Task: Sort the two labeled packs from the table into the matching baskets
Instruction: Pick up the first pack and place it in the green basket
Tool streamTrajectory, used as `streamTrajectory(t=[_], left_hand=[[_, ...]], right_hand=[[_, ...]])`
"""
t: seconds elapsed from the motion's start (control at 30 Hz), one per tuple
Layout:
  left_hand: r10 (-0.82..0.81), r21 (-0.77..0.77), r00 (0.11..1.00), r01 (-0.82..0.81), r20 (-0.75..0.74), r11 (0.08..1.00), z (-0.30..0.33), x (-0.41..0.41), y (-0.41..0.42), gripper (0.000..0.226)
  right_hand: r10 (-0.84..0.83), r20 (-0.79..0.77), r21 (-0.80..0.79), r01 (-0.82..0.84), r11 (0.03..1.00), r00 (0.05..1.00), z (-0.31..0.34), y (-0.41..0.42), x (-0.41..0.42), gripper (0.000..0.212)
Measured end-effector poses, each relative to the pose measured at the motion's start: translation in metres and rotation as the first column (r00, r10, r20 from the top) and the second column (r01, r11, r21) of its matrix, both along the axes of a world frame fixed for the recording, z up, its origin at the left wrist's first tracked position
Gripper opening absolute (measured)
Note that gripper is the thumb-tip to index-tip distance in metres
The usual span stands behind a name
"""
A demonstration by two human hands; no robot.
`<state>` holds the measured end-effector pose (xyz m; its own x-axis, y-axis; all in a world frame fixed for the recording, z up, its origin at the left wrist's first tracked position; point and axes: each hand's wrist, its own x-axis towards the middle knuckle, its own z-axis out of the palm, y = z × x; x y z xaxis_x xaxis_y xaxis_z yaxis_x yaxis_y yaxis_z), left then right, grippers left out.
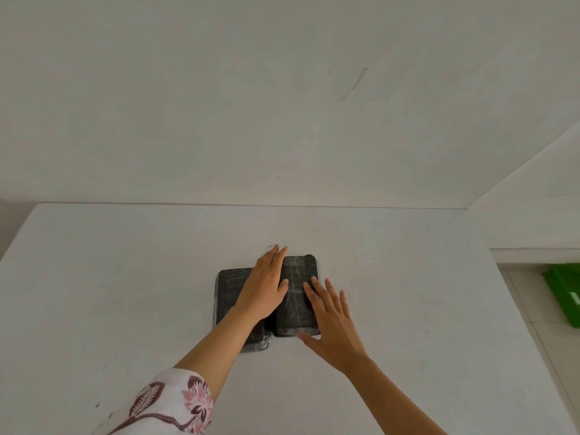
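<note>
Two black packs wrapped in clear film lie side by side on the white table (125, 277). The left pack (230, 288) is partly covered by my left forearm. The right pack (298, 277) lies slightly farther back. My left hand (266, 287) rests flat across the gap between them, fingers spread, over the right pack's left edge. My right hand (332, 321) is open above the right pack's near right corner, fingers apart, holding nothing. No labels show on the packs. A green basket (565, 293) sits on the floor at the right edge.
The table meets a white wall (282, 105) at the back and a side wall at the right. Tiled floor shows to the right of the table, where the green basket stands. My left sleeve is white with a floral print.
</note>
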<state>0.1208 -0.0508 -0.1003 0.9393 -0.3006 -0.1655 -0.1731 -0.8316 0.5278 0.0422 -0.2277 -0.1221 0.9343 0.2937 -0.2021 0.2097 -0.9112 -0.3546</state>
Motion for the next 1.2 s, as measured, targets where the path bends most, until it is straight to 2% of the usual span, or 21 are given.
streamTrajectory(t=[0.2, 0.3, 0.47, 0.63, 0.9, 1.07, 1.2], left_hand=[[-0.096, -0.003, 0.984, 0.097, -0.150, 0.995, -0.015, 0.029, -0.010, 0.058], [-0.105, -0.054, 0.978, 0.097, -0.182, 0.994, -0.021, 0.034, -0.011, 0.054], [-0.068, -0.127, 0.972, 0.040, -0.224, 0.991, -0.021, 0.047, -0.009, 0.050], [0.087, -0.251, 0.967, -0.149, -0.240, 0.957, -0.008, 0.072, -0.006, 0.040], [0.181, -0.391, 0.951, -0.271, -0.251, 0.880, 0.011, 0.081, 0.001, 0.027], [0.194, -0.423, 0.962, -0.260, -0.193, 0.868, 0.016, 0.073, 0.007, 0.023], [0.194, -0.425, 0.976, -0.216, -0.096, 0.879, 0.021, 0.067, 0.012, 0.025]], right_hand=[[0.000, -0.015, 0.030, 0.001, 1.000, 1.000, -0.011, -0.005, 0.007, 0.092], [-0.024, -0.044, 0.152, 0.031, 0.988, 0.999, -0.014, -0.005, 0.007, 0.091], [-0.031, -0.063, 0.380, 0.052, 0.924, 0.998, -0.011, -0.010, 0.012, 0.084], [-0.123, -0.044, 0.551, 0.127, 0.825, 0.991, 0.010, -0.018, 0.028, 0.064], [-0.265, -0.166, 0.705, 0.302, 0.642, 0.950, 0.035, -0.022, 0.052, 0.051], [-0.336, -0.340, 0.785, 0.462, 0.412, 0.878, 0.037, -0.019, 0.057, 0.045], [-0.344, -0.483, 0.777, 0.575, 0.256, 0.805, 0.037, -0.020, 0.066, 0.038]])
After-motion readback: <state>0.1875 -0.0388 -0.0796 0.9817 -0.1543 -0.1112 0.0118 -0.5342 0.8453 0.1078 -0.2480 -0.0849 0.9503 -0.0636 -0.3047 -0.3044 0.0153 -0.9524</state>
